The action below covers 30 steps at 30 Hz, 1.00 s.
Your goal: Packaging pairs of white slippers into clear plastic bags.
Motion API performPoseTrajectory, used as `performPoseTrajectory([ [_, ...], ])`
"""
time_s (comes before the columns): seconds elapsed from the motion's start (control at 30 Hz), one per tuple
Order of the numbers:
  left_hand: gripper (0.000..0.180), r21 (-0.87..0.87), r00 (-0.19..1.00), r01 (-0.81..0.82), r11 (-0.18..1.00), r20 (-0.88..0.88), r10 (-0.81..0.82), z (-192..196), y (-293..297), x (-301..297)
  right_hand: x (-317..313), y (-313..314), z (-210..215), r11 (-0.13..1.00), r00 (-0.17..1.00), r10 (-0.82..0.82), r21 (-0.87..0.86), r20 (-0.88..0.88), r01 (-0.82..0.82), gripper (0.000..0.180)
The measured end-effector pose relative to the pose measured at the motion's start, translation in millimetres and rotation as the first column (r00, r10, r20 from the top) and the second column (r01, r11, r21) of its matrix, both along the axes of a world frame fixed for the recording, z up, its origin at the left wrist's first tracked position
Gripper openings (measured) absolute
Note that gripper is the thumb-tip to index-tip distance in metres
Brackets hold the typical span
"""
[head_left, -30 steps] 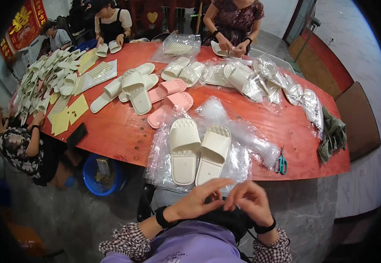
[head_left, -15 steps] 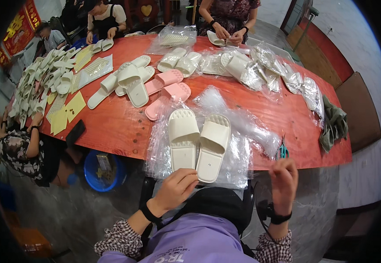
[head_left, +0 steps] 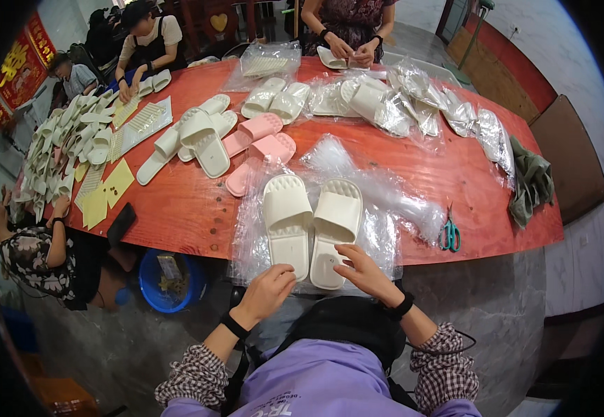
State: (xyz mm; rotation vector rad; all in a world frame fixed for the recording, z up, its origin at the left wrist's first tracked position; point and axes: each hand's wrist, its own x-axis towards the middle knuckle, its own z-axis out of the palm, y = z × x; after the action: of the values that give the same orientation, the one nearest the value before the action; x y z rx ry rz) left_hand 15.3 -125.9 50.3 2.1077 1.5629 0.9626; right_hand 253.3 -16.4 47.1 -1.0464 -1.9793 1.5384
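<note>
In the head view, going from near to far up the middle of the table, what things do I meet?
Left hand and right hand → cream slipper pair on clear plastic bags → pink slippers → white slippers → bagged pack at the far edge.

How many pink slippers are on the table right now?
2. Both lie side by side mid-table, beyond the cream pair at the hands: one pink slipper farther away, the other pink slipper nearer. More could be hidden under the plastic bags.
</note>
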Motion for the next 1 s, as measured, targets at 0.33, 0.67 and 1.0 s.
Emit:
performPoseTrajectory([
  [0.33,0.013,-0.005,0.985,-0.153,0.988,-0.082,0.152,-25.9,57.2,1.7,-37.7,20.5,-35.3,0.985,0.969,0.002,0.168,0.249,-0.045,0.088],
  [0.67,0.011,0.022,0.966,-0.251,0.968,-0.062,0.252,-40.3,59.0,-1.4,-10.8,8.6,-41.7,0.888,0.945,0.053,0.417,0.322,-0.192,0.081],
  [1.0,0.011,0.050,0.966,-0.253,0.966,-0.040,0.255,-43.9,56.0,-3.2,-39.8,22.9,-37.3,0.845,0.892,0.033,0.464,0.450,-0.265,0.081],
])
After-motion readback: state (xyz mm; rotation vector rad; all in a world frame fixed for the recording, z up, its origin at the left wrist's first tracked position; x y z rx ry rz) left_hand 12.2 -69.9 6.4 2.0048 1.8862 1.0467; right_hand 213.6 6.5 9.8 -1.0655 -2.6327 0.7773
